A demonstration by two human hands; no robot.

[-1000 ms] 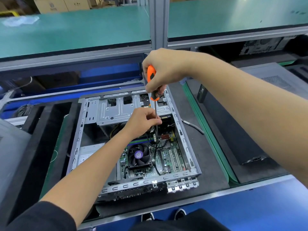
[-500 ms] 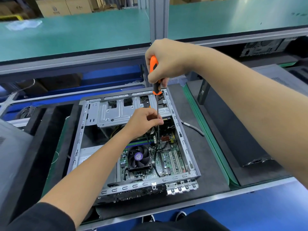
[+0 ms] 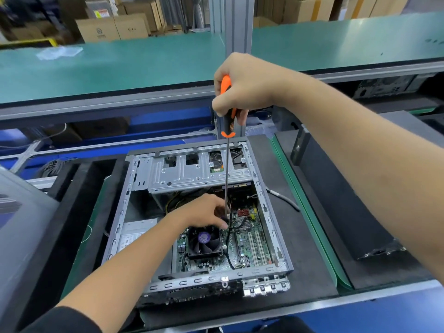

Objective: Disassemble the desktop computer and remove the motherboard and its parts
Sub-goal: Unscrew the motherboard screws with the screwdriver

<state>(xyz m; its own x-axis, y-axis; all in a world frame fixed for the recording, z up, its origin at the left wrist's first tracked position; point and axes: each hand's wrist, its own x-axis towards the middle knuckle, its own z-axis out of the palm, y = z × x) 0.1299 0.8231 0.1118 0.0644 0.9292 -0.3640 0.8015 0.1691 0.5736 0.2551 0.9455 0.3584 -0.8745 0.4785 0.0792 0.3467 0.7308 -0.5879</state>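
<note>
Open desktop case (image 3: 262, 203) is seen lying flat on a black mat (image 3: 310, 265) on the bench, side panel off; the motherboard (image 3: 249, 243) is seated in the lower right part of the case, with a black fan cooler (image 3: 203, 239) mounted on it; a grey drive cage (image 3: 192, 174) spans the far end of the case; a pale power supply label (image 3: 134, 234) is visible at the left inside wall.

Screwdriver (image 3: 227, 121), orange and black handle, is held near upright above the case; the handle is gripped by the right hand (image 3: 242, 85), fingers curled round it; the thin shaft runs down into the case interior, its tip hidden behind the left hand.

Left hand (image 3: 204, 211) is reached into the case just beyond the fan cooler; its fingers (image 3: 222, 223) are curled and closed near the lower shaft, beside a black cable (image 3: 228, 246); whether the shaft, the cable or a screw is pinched cannot be told.

A loose grey cable (image 3: 286, 199) is lying on the mat right of the case; a dark panel (image 3: 336, 200) is resting further right; cardboard boxes (image 3: 113, 27) are stacked beyond a green shelf surface (image 3: 120, 66).
</note>
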